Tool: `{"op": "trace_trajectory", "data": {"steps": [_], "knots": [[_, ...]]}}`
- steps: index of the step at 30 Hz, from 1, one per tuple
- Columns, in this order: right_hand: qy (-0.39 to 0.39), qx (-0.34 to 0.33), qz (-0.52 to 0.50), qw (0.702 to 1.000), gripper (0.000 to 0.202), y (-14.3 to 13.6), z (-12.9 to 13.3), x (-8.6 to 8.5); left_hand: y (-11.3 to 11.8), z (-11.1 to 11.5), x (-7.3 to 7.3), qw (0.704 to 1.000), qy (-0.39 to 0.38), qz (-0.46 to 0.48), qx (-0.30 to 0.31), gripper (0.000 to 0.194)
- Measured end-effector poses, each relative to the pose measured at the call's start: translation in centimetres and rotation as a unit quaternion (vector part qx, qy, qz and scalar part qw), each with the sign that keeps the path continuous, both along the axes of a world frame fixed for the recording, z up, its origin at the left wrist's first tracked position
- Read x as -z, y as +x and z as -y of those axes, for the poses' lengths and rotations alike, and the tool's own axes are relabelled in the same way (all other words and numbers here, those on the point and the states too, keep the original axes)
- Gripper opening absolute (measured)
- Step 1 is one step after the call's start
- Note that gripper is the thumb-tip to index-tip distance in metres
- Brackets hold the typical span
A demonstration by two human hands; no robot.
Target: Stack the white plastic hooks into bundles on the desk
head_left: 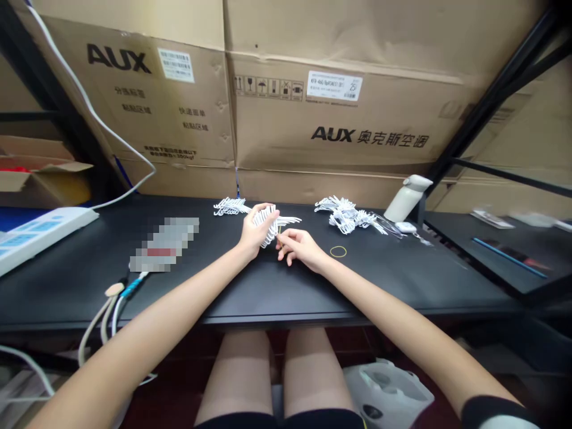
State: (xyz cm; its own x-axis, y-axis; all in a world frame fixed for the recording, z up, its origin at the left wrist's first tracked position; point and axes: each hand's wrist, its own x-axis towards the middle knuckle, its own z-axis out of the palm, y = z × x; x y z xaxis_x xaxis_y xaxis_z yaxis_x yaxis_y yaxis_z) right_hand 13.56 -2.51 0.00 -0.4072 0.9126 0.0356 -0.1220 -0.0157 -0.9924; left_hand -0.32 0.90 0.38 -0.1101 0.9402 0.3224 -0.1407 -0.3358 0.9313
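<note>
White hooks [269, 238] are gripped above the table [268, 292] by the left hand [254, 232]; a band [280, 229] appears pinched beside them by the right hand [300, 247]. Banding seems in hand; a steady grip and careful stretching seem called for.

Big brown cardboard boxes [277, 128] stand up like a wall behind a long black table [268, 289]. Black metal bars [487, 104] go up on both sides. Another dark tabletop [485, 262] is on the right. The floor [179, 369] under the table looks dark red.
</note>
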Motion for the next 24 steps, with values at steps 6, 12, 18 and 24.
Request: {"op": "trace_trajectory", "data": {"steps": [6,12,18,24], "knots": [[0.078,0.09,0.028,0.993,0.037,-0.18,-0.42,0.46,-0.03,0.03,0.25,0.998,0.005,-0.031,0.05,0.043],[0.115,0.115,0.049,0.985,0.024,-0.06,-0.69,0.68,0.26,0.45,-0.01,0.996,-0.004,-0.044,0.072,0.044],[0.127,0.126,0.066,0.982,0.021,0.19,-0.71,0.98,0.34,0.89,-0.46,0.994,-0.005,-0.064,0.092,0.048],[0.139,0.112,0.044,0.983,0.027,0.07,-0.62,0.78,0.33,0.57,-0.31,0.995,-0.044,-0.017,0.089,0.045]]}}
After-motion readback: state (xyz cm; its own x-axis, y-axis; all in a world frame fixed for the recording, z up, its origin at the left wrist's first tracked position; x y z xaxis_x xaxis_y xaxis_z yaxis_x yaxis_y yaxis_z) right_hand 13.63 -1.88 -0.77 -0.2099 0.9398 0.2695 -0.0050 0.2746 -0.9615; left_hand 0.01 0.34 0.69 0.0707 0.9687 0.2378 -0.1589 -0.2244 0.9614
